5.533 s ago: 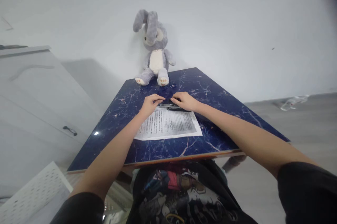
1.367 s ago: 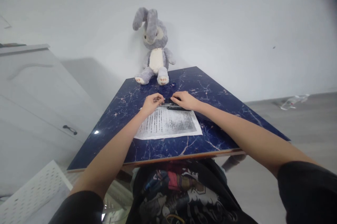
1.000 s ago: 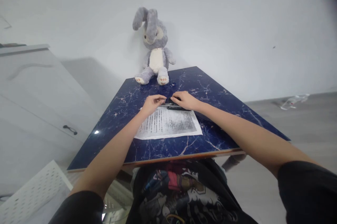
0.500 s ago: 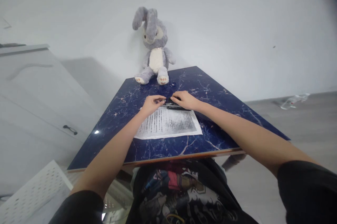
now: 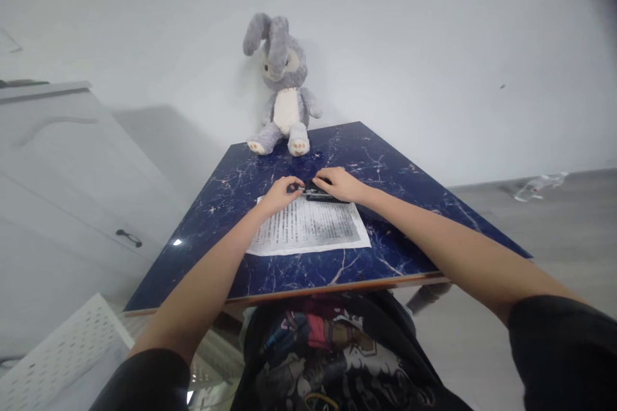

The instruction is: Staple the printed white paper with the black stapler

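"Head view: where does the stapler sit?"

"The black stapler (image 5: 330,198) lies at the far side of the printed sheet (image 5: 311,229), midway between the near and far edges of the blue marbled tabletop (image 5: 390,170) and well in from its corners. Its length runs roughly along the near edge."

"And the hands?"

"The right hand (image 5: 340,183) is curled over the dark top, gripping it from above. The left hand (image 5: 279,193) brings thumb and fingertips close together at the silver end; I can't tell whether they pinch the metal or something tiny."

"How would it handle?"

"I'd judge it stiff and compact, modest in weight but heavy beside paper. The metal strip is probably smooth and a bit slippery, and the whole thing isn't fragile."

"Where would you take hold?"

"Thumb and fingers across the dark body, towards the tabletop's right edge. The thin silver end suits only a light pinch."

"And the sheet?"

"Light, limp and easily creased, I'd guess. Best held flat by the corner facing the near edge."
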Demonstrator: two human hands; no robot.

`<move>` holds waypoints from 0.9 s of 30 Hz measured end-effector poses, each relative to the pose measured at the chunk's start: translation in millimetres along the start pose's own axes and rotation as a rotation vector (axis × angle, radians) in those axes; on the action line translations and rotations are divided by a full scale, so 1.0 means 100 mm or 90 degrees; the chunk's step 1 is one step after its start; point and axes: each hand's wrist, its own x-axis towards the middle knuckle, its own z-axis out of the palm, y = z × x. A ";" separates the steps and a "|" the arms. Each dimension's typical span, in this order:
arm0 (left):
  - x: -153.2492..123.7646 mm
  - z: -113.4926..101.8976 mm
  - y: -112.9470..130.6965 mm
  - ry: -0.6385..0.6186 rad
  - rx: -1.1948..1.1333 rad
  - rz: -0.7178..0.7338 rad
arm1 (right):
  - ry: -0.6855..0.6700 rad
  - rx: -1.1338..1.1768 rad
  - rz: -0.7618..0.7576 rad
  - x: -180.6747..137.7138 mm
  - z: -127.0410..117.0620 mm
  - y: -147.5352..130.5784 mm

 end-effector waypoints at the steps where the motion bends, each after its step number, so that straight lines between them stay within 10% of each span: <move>1: 0.00 0.00 -0.01 -0.001 -0.001 0.005 | -0.002 -0.001 0.001 0.00 0.00 0.00; 27: 0.02 0.02 0.03 0.026 -0.090 -0.060 | 0.000 0.004 -0.003 0.00 0.00 -0.01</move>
